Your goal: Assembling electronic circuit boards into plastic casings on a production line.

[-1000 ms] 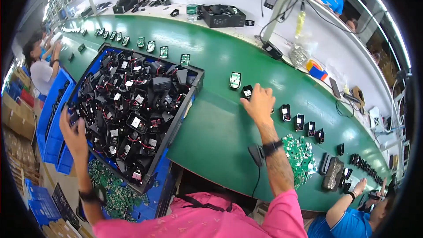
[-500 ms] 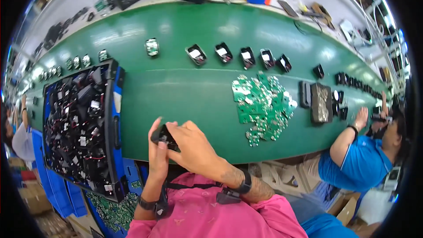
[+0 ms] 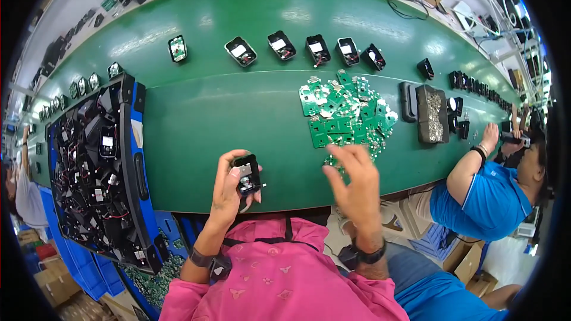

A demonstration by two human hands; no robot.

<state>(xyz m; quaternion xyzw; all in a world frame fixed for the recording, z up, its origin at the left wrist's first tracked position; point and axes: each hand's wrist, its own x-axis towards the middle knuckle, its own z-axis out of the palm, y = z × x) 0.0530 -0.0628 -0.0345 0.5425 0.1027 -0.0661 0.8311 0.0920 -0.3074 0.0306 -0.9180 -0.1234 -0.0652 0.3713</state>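
Note:
My left hand (image 3: 229, 181) is closed around a small black plastic housing (image 3: 248, 173), its hollow side facing up. Inside it a pale block and some small wired parts show. To the right, my right hand (image 3: 355, 178) holds nothing, its fingers apart, over the near edge of a pile of green circuit boards (image 3: 345, 113). Its fingertips hide some boards, and whether they touch any I cannot tell. Beyond the pile, several black housings (image 3: 318, 49) with pale blocks and wires inside stand in a row across the green table (image 3: 208, 107).
A blue-and-black crate (image 3: 138, 160) full of black housings stands at my left. On the right are a grey box of small metal parts (image 3: 432, 116) and a black tray (image 3: 408, 102). A co-worker in a blue shirt (image 3: 496, 208) sits beyond them.
My right hand has left the housing and moved right to the circuit boards, its fingers spreading. The left hand keeps the housing, now turned hollow side up. The whole view has shifted.

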